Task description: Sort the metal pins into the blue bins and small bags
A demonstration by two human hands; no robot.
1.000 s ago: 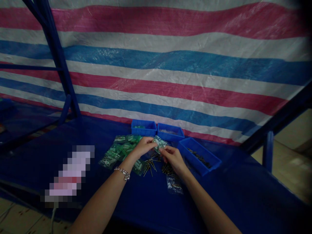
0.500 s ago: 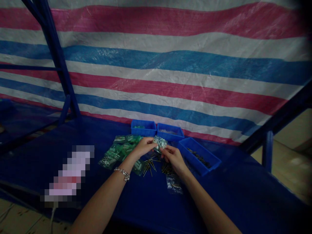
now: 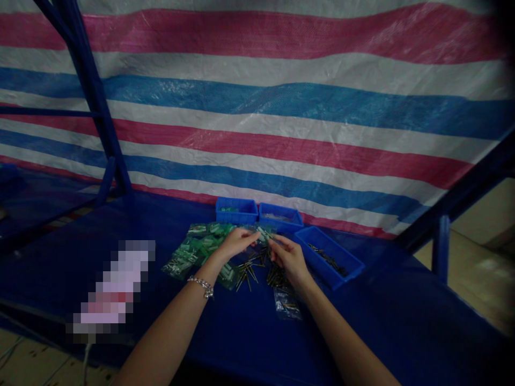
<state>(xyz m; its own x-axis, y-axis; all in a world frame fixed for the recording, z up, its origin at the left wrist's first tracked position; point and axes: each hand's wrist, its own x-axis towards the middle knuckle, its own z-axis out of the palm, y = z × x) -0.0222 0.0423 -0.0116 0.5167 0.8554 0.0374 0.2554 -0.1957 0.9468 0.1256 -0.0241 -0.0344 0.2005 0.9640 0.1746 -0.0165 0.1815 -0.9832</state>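
Three blue trays (image 3: 236,210) stand on a blue table (image 3: 374,321). In front of the trays lie green packets (image 3: 193,249) and loose metal pins (image 3: 246,274), and above the pins the left hand (image 3: 237,242) and right hand (image 3: 288,260) pinch a small plastic bag (image 3: 264,234).

Dim, bluish light with darkened corners and curved, wide-angle edges.

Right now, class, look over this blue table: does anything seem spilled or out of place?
Yes: loose metal pins lie scattered on the blue table, outside the blue trays, so they look spilled rather than put away.
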